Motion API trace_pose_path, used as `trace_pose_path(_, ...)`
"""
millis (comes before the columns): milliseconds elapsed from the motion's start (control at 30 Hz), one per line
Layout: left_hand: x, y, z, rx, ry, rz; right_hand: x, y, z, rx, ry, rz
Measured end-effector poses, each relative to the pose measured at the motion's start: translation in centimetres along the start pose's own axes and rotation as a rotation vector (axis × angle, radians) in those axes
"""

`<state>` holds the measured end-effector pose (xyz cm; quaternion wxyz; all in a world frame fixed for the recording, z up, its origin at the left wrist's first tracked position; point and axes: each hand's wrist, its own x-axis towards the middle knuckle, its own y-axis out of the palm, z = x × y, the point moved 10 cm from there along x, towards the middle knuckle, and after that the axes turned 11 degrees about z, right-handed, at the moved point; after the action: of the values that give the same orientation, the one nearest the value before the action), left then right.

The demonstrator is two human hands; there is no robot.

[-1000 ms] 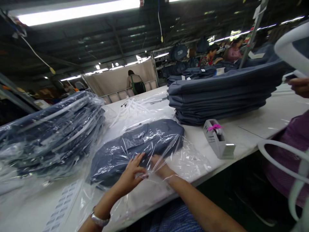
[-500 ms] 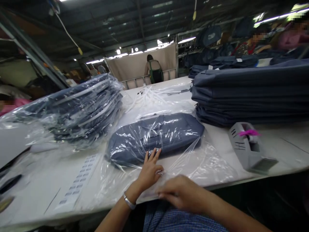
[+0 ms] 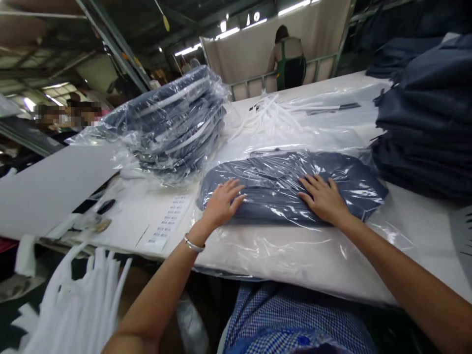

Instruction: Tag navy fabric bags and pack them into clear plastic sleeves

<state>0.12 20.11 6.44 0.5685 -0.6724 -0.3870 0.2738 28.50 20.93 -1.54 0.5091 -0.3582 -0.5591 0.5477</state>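
Observation:
A folded dark blue fabric bag [image 3: 273, 196] lies lengthwise on the white table, inside a clear plastic bag [image 3: 265, 248] whose loose end spreads toward the table's front edge. Flat on the left part of the wrapped bag rests my left hand [image 3: 221, 202], fingers spread, a silver bracelet at the wrist. My right hand [image 3: 324, 199] presses on its right half through the plastic, its fingers also stretched apart. Neither hand grips anything.
Wrapped blue bags [image 3: 177, 118] are piled at the back left, unwrapped ones [image 3: 427, 118] at the right. A label sheet [image 3: 167, 221] lies left of my hands. White strips [image 3: 271, 115] lie behind, and white tubes [image 3: 84, 300] hang lower left. A person [image 3: 289, 59] stands beyond the table.
My right hand has moved from the plastic's near edge onto the wrapped bag. My left hand has shifted further onto the bag's left part. The view has turned left and down.

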Motion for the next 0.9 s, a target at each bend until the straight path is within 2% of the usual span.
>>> trace_pose_path(100, -0.2, 3.8, 4.2, 0.16, -0.079, 0.01, -0.4, -0.6, 0.9, 0.005, -0.007, -0.065)
trace_pose_path(167, -0.5, 6.1, 5.5, 0.169, -0.086, -0.008, -0.5, -1.0, 1.2, 0.024, -0.005, -0.113)
trace_pose_path(233, -0.5, 7.0, 5.8, 0.158, -0.083, -0.034, -0.6, -1.1, 1.3, 0.043, 0.009, -0.142)
trace_pose_path(333, 0.3, 6.6, 5.7, 0.127, -0.081, -0.028, -0.4, -0.8, 1.2, 0.06, 0.021, -0.125)
trace_pose_path(400, -0.1, 5.2, 5.0, 0.091, -0.093, -0.056, -0.1, -0.4, 1.1, 0.066, 0.018, -0.092)
trace_pose_path(467, -2.2, 3.0, 3.7, 0.025, -0.147, -0.191, 0.2, -0.1, 0.9, 0.067, 0.02, -0.061)
trace_pose_path(533, -6.2, 1.4, 1.7, -0.069, -0.209, -0.372, 0.6, 0.4, 0.7, 0.063, 0.024, -0.03)
trace_pose_path(567, -8.3, 1.2, 0.2, -0.115, -0.207, -0.422, 0.7, 0.5, 0.6, 0.06, 0.026, -0.016)
trace_pose_path(600, -9.8, 1.9, -1.9, -0.15, -0.149, -0.388, 0.8, 0.7, 0.5, 0.058, 0.029, -0.006)
trace_pose_path(667, -11.7, 5.0, -6.4, -0.147, 0.024, -0.154, 0.9, 0.9, 0.4, 0.059, 0.034, -0.001)
trace_pose_path(733, -13.0, 7.8, -8.7, -0.1, 0.088, 0.008, 1.0, 0.8, 0.4, 0.061, 0.038, -0.008)
trace_pose_path(800, -13.3, 9.2, -8.6, -0.059, 0.056, 0.052, 0.9, 0.8, 0.5, 0.062, 0.038, -0.018)
trace_pose_path(900, -12.3, 9.6, -7.9, -0.015, 0.051, 0.061, 0.7, 0.5, 0.7, 0.065, 0.034, -0.045)
